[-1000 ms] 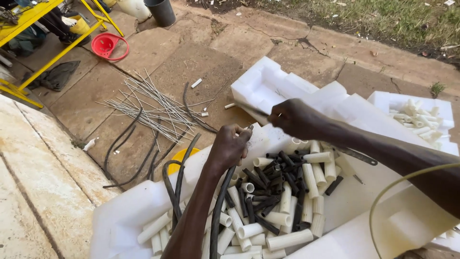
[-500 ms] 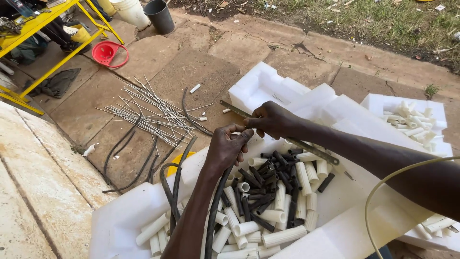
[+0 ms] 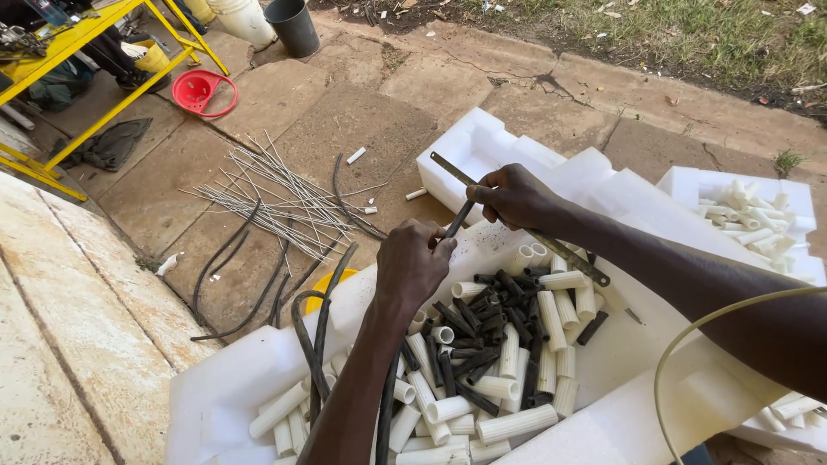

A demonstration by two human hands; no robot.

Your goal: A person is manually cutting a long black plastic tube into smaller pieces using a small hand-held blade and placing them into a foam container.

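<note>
Two hands; one hacksaw blade; one red funnel; two buckets; three foam trays.

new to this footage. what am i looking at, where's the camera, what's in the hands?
One view only: a camera on a person's head, looking down at their own bare hands. The left hand and right hand together grip a short black hose piece. Under the right hand lies a flat metal blade or ruler. Below sits a white foam tray filled with cut white tube pieces and black tube pieces. On the paving lie thin metal rods and long black hoses.
</note>
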